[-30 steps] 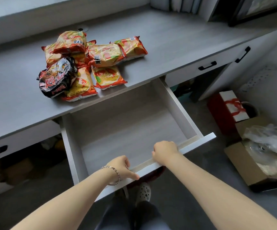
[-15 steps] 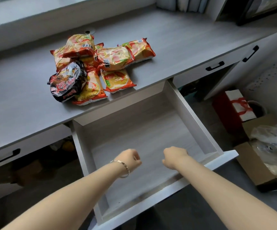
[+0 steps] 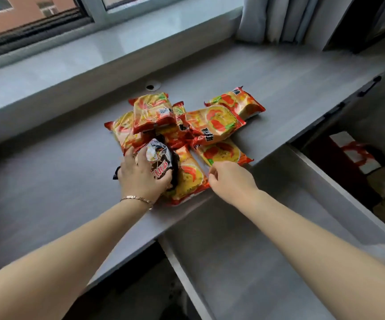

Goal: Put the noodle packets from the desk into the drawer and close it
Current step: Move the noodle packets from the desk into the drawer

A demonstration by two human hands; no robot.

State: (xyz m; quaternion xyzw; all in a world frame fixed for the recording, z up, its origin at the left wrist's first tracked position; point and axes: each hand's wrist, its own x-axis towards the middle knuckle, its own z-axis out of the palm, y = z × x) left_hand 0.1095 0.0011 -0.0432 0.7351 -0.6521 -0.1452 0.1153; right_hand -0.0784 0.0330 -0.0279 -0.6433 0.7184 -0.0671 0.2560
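Bare forearms, no sleeves in view. Thin gold-toned chain bracelet (image 3: 137, 199) round the left wrist, just below the left hand (image 3: 140, 176). Right hand (image 3: 229, 179) and wrist unadorned, no rings seen.

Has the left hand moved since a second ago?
Yes. The left hand has left the open drawer and gone forward to the desk, where it closes on the black noodle packet.

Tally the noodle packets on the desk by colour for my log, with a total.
black packet: 1, gripped by the left hand
orange-and-yellow packets: 7 told apart; the overlapping pile may hide more
Total: at least 8, all on the desk, none in the drawer
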